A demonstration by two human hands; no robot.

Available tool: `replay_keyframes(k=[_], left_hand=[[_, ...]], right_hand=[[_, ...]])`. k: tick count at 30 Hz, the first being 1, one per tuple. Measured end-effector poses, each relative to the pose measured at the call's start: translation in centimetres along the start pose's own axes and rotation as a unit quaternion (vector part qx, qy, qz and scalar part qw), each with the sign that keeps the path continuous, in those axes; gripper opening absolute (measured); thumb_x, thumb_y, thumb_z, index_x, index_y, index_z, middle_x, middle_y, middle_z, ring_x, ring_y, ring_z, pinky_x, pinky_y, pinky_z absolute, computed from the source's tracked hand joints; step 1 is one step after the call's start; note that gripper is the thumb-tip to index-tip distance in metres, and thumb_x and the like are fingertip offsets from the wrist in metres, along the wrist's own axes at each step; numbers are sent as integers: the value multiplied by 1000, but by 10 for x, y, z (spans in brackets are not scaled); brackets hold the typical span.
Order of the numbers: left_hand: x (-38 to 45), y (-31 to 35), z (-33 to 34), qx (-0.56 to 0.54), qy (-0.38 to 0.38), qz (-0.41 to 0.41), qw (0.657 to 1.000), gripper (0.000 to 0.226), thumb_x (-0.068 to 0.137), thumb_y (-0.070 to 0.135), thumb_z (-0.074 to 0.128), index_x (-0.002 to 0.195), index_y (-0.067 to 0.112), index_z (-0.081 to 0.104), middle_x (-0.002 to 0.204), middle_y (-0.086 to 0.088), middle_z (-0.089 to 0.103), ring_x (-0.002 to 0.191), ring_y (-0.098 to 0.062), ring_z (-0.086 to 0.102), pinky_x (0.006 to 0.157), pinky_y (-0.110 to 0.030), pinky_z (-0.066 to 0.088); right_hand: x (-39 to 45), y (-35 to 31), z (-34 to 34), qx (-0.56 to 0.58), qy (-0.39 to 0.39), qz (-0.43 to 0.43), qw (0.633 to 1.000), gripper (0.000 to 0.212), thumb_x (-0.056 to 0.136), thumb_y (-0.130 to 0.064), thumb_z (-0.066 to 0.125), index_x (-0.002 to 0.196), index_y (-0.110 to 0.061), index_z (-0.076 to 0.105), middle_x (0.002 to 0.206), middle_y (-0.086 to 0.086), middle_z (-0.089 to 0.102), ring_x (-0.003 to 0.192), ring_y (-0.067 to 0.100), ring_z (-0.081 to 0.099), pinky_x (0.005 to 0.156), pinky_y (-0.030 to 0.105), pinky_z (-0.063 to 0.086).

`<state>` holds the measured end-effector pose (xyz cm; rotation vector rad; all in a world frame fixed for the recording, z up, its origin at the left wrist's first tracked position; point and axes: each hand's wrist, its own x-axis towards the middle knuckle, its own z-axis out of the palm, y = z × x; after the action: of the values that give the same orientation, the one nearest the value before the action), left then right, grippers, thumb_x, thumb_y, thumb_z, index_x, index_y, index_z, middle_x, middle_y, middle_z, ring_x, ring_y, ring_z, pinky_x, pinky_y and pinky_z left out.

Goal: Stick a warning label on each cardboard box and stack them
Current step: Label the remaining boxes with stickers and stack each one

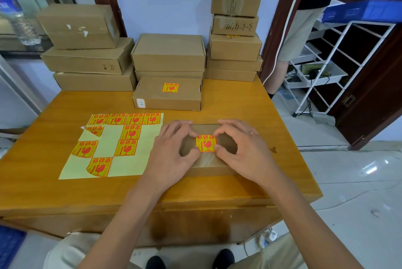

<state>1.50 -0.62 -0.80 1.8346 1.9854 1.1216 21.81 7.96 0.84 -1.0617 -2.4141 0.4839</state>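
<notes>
Head view: I note the left hand (174, 151) and right hand (241, 149), each grip pinched on the warning label (205, 143) atop the near box (208, 163); behind it one labelled box (167, 97) waits, with unlabelled stacks (168, 55) beyond.

— What are you wearing?

— Nothing on my arms: both forearms are bare up to the bottom edge of the frame. My left hand (174, 153) and right hand (241, 151) have no rings, gloves or watch.

— And lower down?

— Light khaki trousers, dark shoes at bottom centre.
</notes>
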Motion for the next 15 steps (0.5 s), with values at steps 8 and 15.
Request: replay_keyframes(k=[8, 15], left_hand=[[0, 0, 0, 10, -8, 0, 1000, 38, 79, 57, 48, 108, 35, 58, 139, 21, 47, 133, -2, 34, 109, -37, 38], [-1, -4, -1, 33, -18, 12, 999, 35, 87, 48, 50, 119, 37, 52, 142, 20, 46, 134, -2, 32, 109, -36, 35]], right_hand=[[1, 0, -1, 1, -7, -4, 1000, 30, 88, -59, 55, 112, -43, 62, 143, -19, 52, 135, 10, 46, 105, 34, 30], [-1, -2, -6, 25, -4, -3, 1000, 23, 94, -46, 59, 116, -41, 60, 142, -19, 53, 130, 2, 43, 108, 35, 31]])
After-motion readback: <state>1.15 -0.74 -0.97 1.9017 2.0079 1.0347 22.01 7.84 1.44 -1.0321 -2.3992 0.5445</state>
